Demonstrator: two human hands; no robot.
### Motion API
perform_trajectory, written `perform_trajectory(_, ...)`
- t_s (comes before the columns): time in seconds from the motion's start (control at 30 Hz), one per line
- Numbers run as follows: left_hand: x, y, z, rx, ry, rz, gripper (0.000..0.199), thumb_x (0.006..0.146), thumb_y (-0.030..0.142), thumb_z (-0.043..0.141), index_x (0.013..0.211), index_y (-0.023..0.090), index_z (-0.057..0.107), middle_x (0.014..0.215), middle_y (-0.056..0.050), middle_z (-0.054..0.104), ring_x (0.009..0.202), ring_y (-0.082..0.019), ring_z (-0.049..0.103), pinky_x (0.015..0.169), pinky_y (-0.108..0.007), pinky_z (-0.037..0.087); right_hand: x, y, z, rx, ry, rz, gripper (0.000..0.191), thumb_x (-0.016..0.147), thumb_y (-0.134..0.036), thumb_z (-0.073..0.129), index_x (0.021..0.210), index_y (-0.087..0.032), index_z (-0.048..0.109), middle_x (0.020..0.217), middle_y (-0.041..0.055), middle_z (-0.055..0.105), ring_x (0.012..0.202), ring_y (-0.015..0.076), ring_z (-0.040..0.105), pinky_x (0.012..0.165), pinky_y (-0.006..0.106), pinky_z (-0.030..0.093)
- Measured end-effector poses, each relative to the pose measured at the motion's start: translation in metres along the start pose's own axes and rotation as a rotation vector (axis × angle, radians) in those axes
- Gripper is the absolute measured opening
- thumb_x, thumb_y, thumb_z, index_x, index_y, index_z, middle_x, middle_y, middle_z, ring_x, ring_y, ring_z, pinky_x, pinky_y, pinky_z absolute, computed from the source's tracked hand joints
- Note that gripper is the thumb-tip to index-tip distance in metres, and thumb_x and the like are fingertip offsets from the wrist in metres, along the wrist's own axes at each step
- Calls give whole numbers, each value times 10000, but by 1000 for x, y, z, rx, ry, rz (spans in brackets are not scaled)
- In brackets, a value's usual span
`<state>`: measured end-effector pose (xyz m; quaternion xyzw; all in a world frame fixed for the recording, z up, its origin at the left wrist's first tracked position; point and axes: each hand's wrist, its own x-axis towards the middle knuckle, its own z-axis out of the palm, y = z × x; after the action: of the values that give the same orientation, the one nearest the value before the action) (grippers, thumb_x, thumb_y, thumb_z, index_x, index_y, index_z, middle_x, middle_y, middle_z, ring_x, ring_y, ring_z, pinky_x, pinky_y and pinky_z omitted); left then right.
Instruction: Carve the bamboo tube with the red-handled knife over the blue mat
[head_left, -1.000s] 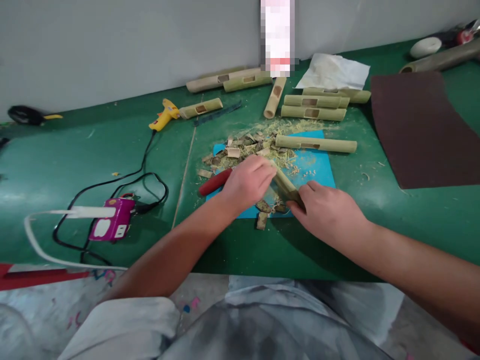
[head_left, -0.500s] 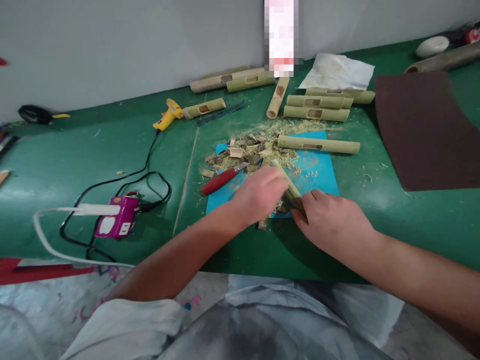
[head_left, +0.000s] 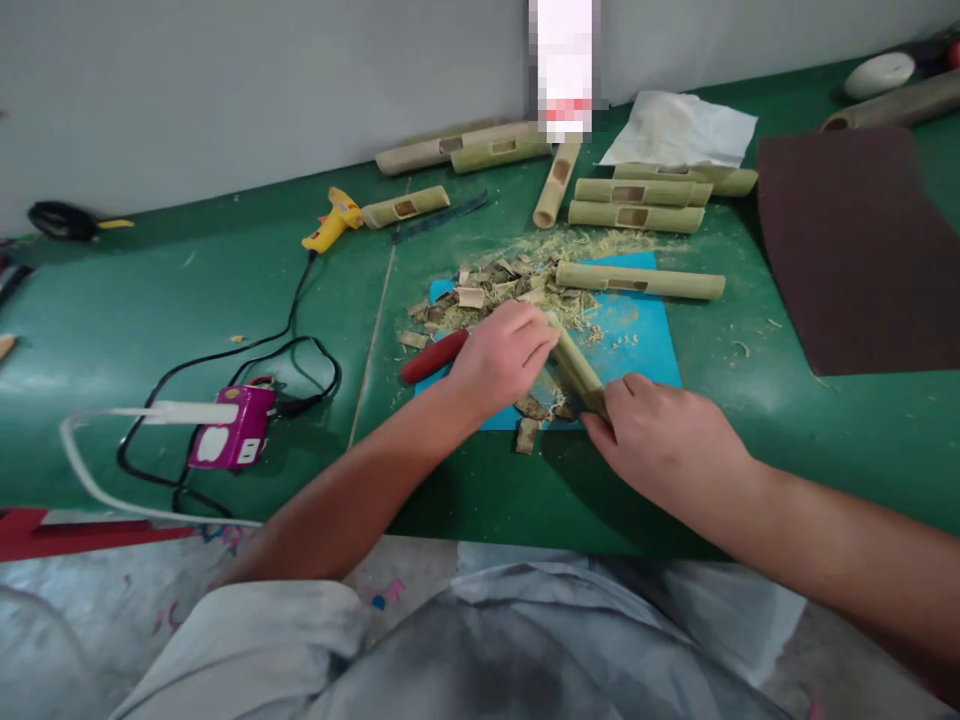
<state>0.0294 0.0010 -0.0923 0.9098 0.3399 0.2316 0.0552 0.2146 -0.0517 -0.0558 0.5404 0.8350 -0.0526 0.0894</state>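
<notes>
A bamboo tube [head_left: 576,362] slants over the blue sheet [head_left: 651,350], its near end in my right hand [head_left: 660,430], whose fingers wrap round it. At the tube's far end is my left hand [head_left: 506,360], its fingers pressed together; whether they grip the tube or something small is hidden. Just behind my left hand lies a red-handled tool [head_left: 435,357], its tip covered by the hand. Bark chips and shavings [head_left: 491,285] are heaped beyond. Another bamboo tube [head_left: 675,283] with a cut opening rests across the sheet's far part.
Several cut bamboo tubes [head_left: 637,217] lie at the back, some under white paper [head_left: 679,135]. A yellow glue gun [head_left: 330,222] and a purple power adapter [head_left: 236,428] with cables are on the left. Dark brown sheet [head_left: 855,250] lies at right.
My left hand has moved up and left along the tube to its far end, now covering the red-handled tool's tip. My right hand keeps its hold near the same place.
</notes>
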Motion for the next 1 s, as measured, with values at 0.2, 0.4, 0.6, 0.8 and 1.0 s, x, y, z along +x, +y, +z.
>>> perform_trajectory(0.2,-1,-8,2,73,54,125,308,1027,230,389,864,143,636,854,-64,644,822,-168,572,758,-309,475,1,0,-2,-6,-19,-16,285,953,-296,473,869,-117,678,795,122,680,627,180,634,462,279,186)
perform_trajectory(0.4,0,-6,1,67,-46,143,331,1033,232,362,878,161,646,834,-49,638,784,-158,568,708,-295,463,1,-1,-2,-7,-17,-9,272,942,-286,483,850,-119,677,761,115,670,607,176,627,457,276,186)
perform_trajectory(0.6,1,-1,0,81,-20,86,338,1028,246,381,811,163,627,858,-59,635,815,-163,565,743,-306,471,1,-1,0,2,-12,-11,267,946,-285,479,872,-121,675,782,120,673,618,181,627,463,279,184)
perform_trajectory(0.8,0,-3,0,112,79,61,318,1026,229,382,847,156,635,853,-66,642,823,-175,572,762,-324,480,0,0,1,2,-1,7,282,949,-313,483,876,-117,673,781,122,671,622,182,628,462,283,197)
perform_trajectory(1.0,1,-5,2,60,40,78,322,1032,259,378,848,170,626,862,-59,642,818,-169,574,744,-321,476,0,0,0,-6,12,-11,277,943,-300,489,852,-115,675,762,118,667,606,175,623,455,281,193)
